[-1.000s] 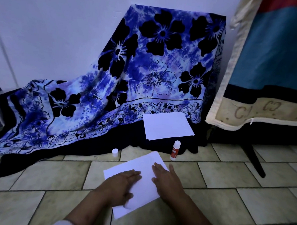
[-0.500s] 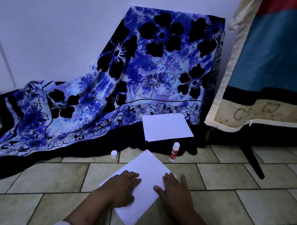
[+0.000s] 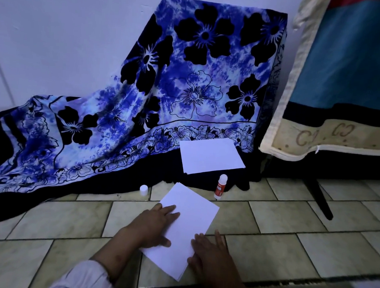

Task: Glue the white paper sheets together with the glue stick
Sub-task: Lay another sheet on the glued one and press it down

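Note:
A white paper sheet (image 3: 189, 222) lies on the tiled floor, turned at an angle. My left hand (image 3: 154, 226) rests flat on its left side, fingers spread. At the sheet's lower right edge my right hand (image 3: 210, 253) lies flat, fingers partly on the floor. Behind the sheet a glue stick (image 3: 220, 186) with a red label stands upright, uncapped, and its white cap (image 3: 143, 189) sits on the floor to the left. A second stack of white paper (image 3: 210, 157) lies further back on the dark cloth edge.
A blue and black flowered cloth (image 3: 165, 99) drapes over something against the white wall and spreads onto the floor. On the right hangs a blue and cream fabric (image 3: 339, 85) over a dark furniture leg (image 3: 319, 197). A dark strip runs along the bottom edge.
The sheet under my hands has rotated clockwise and slid a little. My right hand has moved down to the sheet's lower right edge; my left hand stays pressed on it.

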